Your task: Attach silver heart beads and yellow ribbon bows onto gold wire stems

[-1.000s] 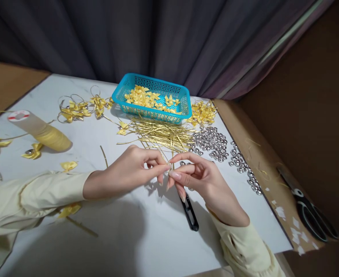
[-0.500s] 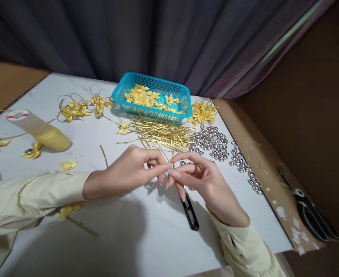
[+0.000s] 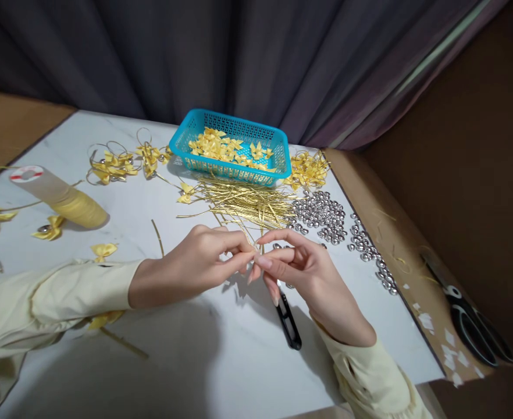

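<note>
Holding yellow bows (image 3: 215, 145), a blue basket (image 3: 234, 170) behind gold wires (image 3: 250, 202).

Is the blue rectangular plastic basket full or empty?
Partly filled: small yellow satin bows lie in the blue rectangular plastic basket, heaped mostly toward its left, and patches of its blue floor show bare.

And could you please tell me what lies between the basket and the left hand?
In the head view, a pile of gold strands lies between the basket and the left hand.
</note>
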`<state>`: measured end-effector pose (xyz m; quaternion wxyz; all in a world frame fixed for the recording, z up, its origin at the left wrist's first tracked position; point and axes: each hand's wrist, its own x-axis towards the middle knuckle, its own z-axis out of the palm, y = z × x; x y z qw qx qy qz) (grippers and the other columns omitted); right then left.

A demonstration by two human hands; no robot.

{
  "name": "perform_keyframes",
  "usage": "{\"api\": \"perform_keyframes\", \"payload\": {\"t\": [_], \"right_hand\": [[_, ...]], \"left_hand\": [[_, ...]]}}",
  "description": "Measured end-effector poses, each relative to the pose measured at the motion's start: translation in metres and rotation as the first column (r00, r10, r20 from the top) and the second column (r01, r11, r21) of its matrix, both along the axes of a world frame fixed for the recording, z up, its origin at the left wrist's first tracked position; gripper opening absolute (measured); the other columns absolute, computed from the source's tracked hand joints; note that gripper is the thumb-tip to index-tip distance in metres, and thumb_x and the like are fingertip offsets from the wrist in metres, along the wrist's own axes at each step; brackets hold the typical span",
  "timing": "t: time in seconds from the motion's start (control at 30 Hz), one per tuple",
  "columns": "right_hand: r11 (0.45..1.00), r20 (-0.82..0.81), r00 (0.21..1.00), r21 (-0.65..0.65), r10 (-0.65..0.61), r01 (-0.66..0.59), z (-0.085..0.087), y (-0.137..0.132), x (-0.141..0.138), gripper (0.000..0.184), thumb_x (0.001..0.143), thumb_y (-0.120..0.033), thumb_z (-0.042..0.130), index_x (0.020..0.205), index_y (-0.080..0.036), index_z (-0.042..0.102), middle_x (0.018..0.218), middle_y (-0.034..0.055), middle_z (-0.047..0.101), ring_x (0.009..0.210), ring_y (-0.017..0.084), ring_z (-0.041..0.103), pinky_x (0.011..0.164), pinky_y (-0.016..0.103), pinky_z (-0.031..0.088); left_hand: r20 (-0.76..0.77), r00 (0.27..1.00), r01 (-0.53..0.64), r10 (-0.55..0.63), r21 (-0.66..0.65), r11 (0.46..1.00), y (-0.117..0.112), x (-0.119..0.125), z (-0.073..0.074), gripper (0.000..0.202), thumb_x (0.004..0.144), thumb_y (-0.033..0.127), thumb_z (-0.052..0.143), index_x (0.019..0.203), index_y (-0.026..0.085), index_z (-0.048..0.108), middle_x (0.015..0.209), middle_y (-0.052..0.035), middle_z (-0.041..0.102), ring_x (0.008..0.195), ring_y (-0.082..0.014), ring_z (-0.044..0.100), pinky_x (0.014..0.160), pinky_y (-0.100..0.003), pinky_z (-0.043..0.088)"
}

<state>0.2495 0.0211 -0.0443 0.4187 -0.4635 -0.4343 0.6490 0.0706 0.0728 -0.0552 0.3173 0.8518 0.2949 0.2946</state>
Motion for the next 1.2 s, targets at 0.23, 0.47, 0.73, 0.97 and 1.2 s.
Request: {"api": "perform_keyframes", "payload": {"t": [0.23, 0.47, 0.73, 0.97, 1.2], "right_hand": [[0.998, 0.011, 0.998, 0.028, -0.062, 0.062, -0.001, -0.002, -0.003, 0.017, 0.082, -0.024, 0.07, 0.095, -0.016, 0.063, 0.069, 0.0007, 0.071, 0.045, 0.006, 0.053, 0.048, 0.02, 0.047], [0.979, 0.078, 0.984, 0.134, -0.163, 0.152, -0.003, -0.002, -0.002, 0.01, 0.081, -0.023, 0.071, 0.087, -0.016, 0.068, 0.069, 0.0015, 0.071, 0.048, 0.008, 0.057, 0.051, 0.022, 0.049], [0.974, 0.08, 0.98, 0.153, -0.183, 0.169, -0.001, -0.001, -0.003, 0.011, 0.08, -0.025, 0.072, 0.086, -0.016, 0.069, 0.069, 0.0014, 0.072, 0.048, 0.009, 0.058, 0.05, 0.023, 0.051], [0.973, 0.157, 0.966, 0.135, -0.206, 0.186, -0.003, -0.001, 0.0, 0.016, 0.079, -0.029, 0.073, 0.092, -0.018, 0.071, 0.057, -0.0013, 0.067, 0.049, 0.013, 0.059, 0.054, 0.028, 0.052], [0.969, 0.143, 0.967, 0.163, -0.21, 0.186, -0.007, 0.002, 0.001, 0.01, 0.079, -0.027, 0.073, 0.087, -0.02, 0.075, 0.07, 0.0022, 0.073, 0.052, 0.012, 0.061, 0.055, 0.027, 0.052]], "left_hand": [[-0.009, 1.0, -0.003, 0.004, 0.097, 0.995, 0.001, 0.001, -0.004, 0.019, 0.083, 0.004, 0.061, 0.07, 0.016, 0.067, 0.063, 0.0075, 0.067, 0.057, -0.0047, 0.057, 0.06, -0.014, 0.039], [-0.033, 0.999, -0.004, 0.007, 0.078, 0.997, 0.005, 0.0, -0.003, 0.012, 0.087, 0.013, 0.061, 0.081, 0.019, 0.069, 0.077, 0.0076, 0.073, 0.074, -0.0084, 0.061, 0.072, -0.019, 0.039], [-0.047, 0.999, 0.007, -0.001, 0.131, 0.991, 0.006, 0.0, -0.003, 0.013, 0.088, 0.014, 0.061, 0.082, 0.02, 0.071, 0.078, 0.0062, 0.073, 0.071, -0.0104, 0.06, 0.071, -0.022, 0.04], [-0.143, 0.989, 0.059, -0.041, 0.125, 0.99, 0.009, -0.003, 0.0, 0.016, 0.093, 0.026, 0.055, 0.095, 0.025, 0.071, 0.088, 0.0039, 0.075, 0.078, -0.0143, 0.063, 0.079, -0.027, 0.039], [-0.477, 0.869, 0.182, -0.127, 0.071, 0.981, 0.04, -0.031, 0.011, 0.032, 0.081, 0.034, 0.066, 0.112, 0.025, 0.066, 0.11, -0.0032, 0.071, 0.105, -0.0255, 0.061, 0.09, -0.034, 0.037]]}}
